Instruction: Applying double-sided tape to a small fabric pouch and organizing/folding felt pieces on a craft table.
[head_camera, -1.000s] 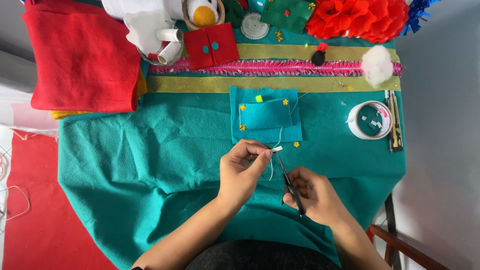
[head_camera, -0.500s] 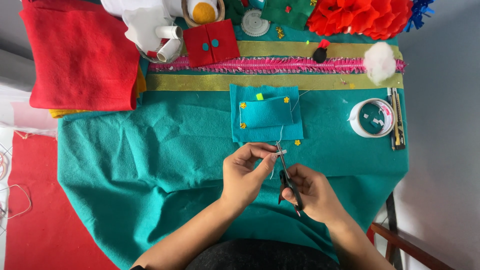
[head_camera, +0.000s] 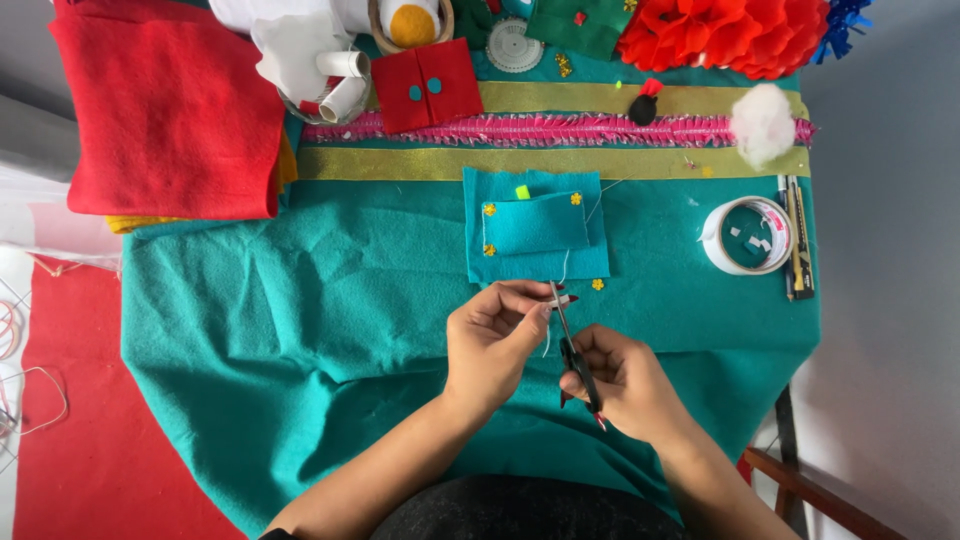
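Both hands have crept slightly toward twelve o'clock since the earlier frame. My left hand (head_camera: 492, 340) pinches a white thread (head_camera: 565, 262) running up to the blue felt pocket (head_camera: 535, 225). My right hand (head_camera: 625, 380) grips scissors (head_camera: 572, 345), blades narrowly parted at the thread. I see tape (head_camera: 745, 237) at three o'clock.

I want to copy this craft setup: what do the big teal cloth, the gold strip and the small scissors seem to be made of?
The big teal cloth looks like felt: matte, fuzzy, creasing in soft folds. The gold strip seems a glittery ribbon, with a grainy sparkle. The small scissors in the right hand show thin shiny blades, probably metal, with dark handles, maybe plastic. The left hand pinches a pale thread.
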